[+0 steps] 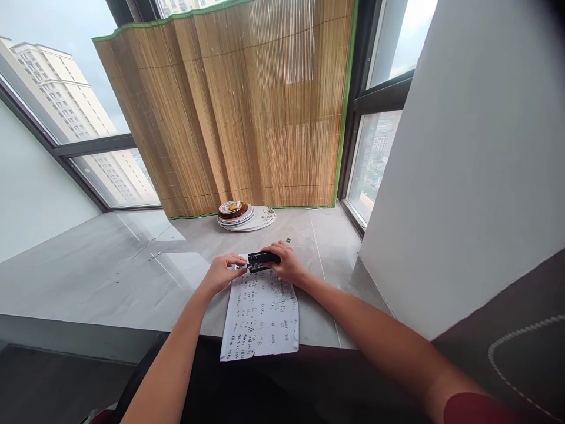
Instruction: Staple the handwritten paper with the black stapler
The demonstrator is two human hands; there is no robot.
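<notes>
A black stapler (263, 257) is held over the top of a white sheet of paper (265, 318) covered in handwriting. My right hand (285, 262) wraps round the stapler's right end. At its left end, the thumb and fingers of my left hand (224, 274) pinch together against the tip; the exact part between them is too small to make out. The stapler's upper and lower arms look parted, with some metal showing inside. Below, the paper's bottom edge hangs past the ledge and looks torn in places. A small dark strip (288, 239) lies just beyond my right hand.
A stack of plates (236, 216) rests on an oval platter (265, 219) at the back of the grey tiled ledge (145, 282). Behind it hangs a bamboo blind (247, 118) in front of windows. A white wall (463, 147) closes off the right side.
</notes>
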